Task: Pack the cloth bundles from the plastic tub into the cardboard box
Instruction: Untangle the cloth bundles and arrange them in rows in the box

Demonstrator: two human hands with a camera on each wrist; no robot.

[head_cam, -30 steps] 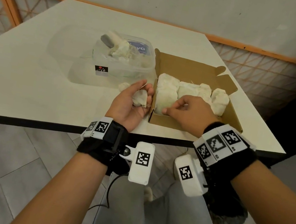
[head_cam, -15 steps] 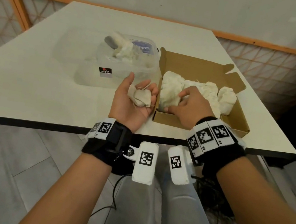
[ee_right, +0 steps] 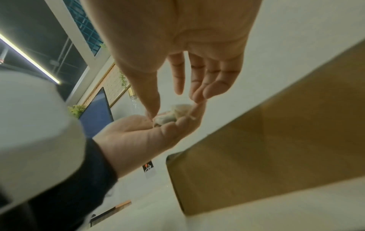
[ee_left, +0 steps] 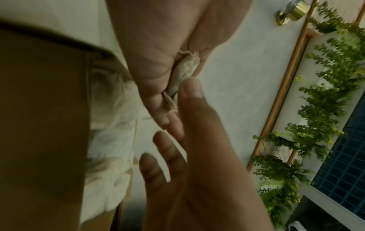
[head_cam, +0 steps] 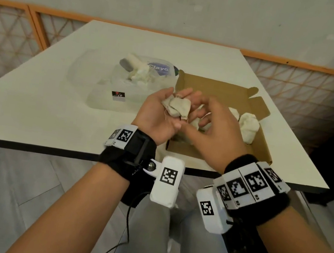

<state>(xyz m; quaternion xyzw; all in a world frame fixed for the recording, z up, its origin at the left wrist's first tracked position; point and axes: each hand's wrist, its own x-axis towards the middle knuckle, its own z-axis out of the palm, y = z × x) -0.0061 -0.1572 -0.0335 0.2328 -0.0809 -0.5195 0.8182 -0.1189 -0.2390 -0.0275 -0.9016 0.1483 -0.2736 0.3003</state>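
Now I am cupping a cloth bundle (head_cam: 176,108) in my upturned left hand (head_cam: 159,115), fingers curling around it, above the near left corner of the cardboard box (head_cam: 263,146). My right hand (head_cam: 215,132) is hovering beside it, fingers relaxed, holding nothing. More bundles are sitting in the plastic tub (head_cam: 109,97) on the counter (head_cam: 33,105).

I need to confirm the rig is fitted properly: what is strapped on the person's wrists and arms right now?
Both forearms are bare, no sleeves. The left hand has a black wrist strap with white blocks printed with black square markers, a white camera housing and a thin black cable. The right hand has a black fuzzy band with similar marker blocks.
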